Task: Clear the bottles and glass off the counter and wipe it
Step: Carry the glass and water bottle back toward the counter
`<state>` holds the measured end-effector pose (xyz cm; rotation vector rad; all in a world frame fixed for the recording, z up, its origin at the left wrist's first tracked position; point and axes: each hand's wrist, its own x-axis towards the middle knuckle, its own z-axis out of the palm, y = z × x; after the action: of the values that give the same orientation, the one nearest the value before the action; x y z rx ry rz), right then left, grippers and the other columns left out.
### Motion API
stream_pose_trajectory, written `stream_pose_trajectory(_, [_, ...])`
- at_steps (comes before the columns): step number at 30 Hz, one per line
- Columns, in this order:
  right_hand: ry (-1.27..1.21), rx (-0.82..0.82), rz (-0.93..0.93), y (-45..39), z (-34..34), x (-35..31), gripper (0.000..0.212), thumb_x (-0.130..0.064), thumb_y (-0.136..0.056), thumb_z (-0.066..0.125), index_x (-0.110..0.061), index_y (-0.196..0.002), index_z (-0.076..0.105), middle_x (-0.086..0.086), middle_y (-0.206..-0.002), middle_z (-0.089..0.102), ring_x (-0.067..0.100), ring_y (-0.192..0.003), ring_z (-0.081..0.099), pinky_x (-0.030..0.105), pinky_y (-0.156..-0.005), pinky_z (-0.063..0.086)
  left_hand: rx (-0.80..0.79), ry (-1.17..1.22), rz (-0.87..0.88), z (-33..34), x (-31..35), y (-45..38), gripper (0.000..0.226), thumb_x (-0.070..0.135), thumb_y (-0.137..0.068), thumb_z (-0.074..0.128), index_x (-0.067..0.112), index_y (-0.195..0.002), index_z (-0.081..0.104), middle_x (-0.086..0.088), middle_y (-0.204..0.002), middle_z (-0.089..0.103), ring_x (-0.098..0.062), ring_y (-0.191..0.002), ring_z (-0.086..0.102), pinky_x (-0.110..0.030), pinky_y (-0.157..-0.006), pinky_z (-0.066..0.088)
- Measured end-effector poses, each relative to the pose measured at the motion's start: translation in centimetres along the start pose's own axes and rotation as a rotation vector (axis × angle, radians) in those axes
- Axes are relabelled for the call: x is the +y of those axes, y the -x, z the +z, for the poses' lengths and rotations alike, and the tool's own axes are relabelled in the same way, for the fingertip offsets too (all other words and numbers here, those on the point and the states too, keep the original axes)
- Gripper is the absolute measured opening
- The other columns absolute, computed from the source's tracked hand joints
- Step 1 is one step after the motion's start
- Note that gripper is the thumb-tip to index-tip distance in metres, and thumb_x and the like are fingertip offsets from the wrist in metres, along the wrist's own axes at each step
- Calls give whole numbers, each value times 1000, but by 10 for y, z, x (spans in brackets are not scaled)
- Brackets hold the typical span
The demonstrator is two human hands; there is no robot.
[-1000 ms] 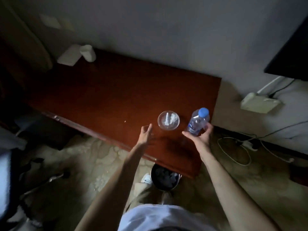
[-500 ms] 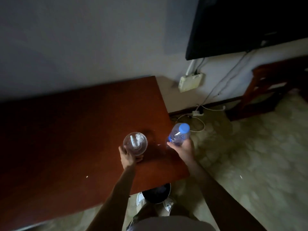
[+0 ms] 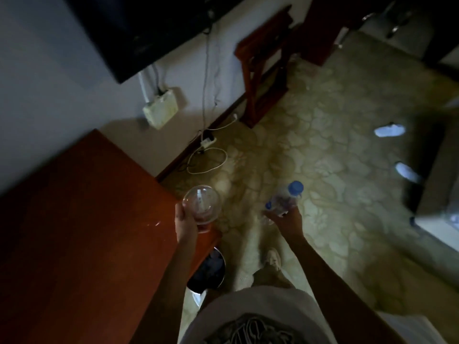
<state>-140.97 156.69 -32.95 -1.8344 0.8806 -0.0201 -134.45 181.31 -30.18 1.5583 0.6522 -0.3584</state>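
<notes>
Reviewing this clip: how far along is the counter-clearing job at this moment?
Done: the visible part of the wooden counter carries no bottle or glass, only pale specks. In hand: the left hand holds the glass at the counter's edge, and the right hand holds the blue-capped bottle over the floor. Left: setting both down somewhere and wiping; no cloth is visible.

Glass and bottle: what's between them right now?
In the head view, nothing is held between the glass in the left hand and the bottle in the right hand; only patterned floor shows below the gap.
</notes>
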Motion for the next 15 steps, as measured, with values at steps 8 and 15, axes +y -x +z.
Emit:
stream_pose_trajectory(8, [-103, 17, 149, -80, -102, 69, 63, -25, -68, 85, -10, -121, 54, 2, -111, 65, 22, -103, 64, 37, -88, 54, -154, -122, -35, 178, -2, 3, 32, 39, -105, 30, 22, -94, 54, -4, -69, 72, -22, -45, 68, -47, -51, 57])
stream_pose_trajectory(15, [-215, 154, 41, -211, -251, 53, 51, -17, -66, 86, -32, -101, 52, -15, -94, 62, 20, -96, 64, 41, -86, 54, -247, -196, -51, 362, 22, 5, 35, 35, -105, 29, 18, -123, 54, -25, -99, 68, -30, -56, 64, -29, -41, 52])
